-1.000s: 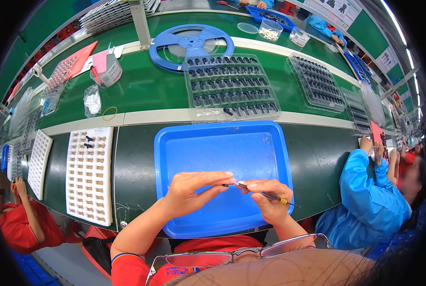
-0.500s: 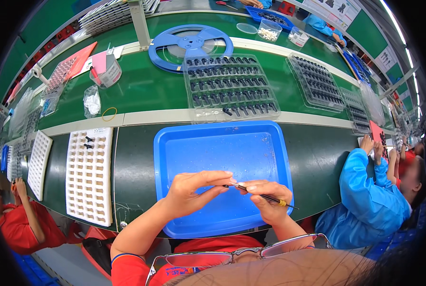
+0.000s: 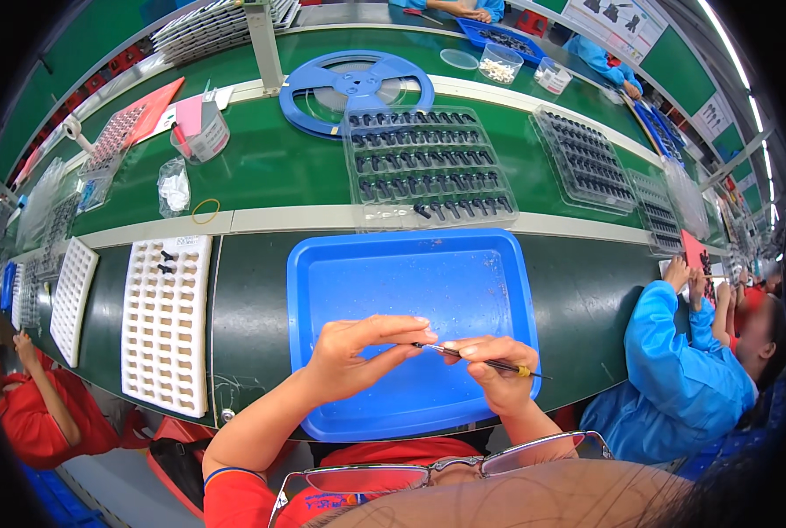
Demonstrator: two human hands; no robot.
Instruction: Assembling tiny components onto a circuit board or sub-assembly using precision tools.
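Above the blue tray point(image 3: 300, 290), my left hand point(image 3: 358, 352) pinches a tiny dark piece point(image 3: 418, 344) between thumb and fingertips; most of it is hidden. My right hand point(image 3: 503, 365) grips a slim pen-like tool point(image 3: 494, 362) with a thin metal shaft, a dark handle and a yellow band. The shaft points left, and its tip meets the dark piece at my left fingertips. The tool's exact kind does not show.
Left of the tray lies a white foam tray point(image 3: 166, 334) with two black parts. Beyond it, clear trays of black parts point(image 3: 428, 167), a blue reel point(image 3: 355, 84) and a tub point(image 3: 204, 139) stand on the green bench. A co-worker's blue sleeve point(image 3: 665, 352) is at the right.
My hands keep nearly the same place over the tray. The tool and my right fingers have shifted slightly; the whole view has moved a little.
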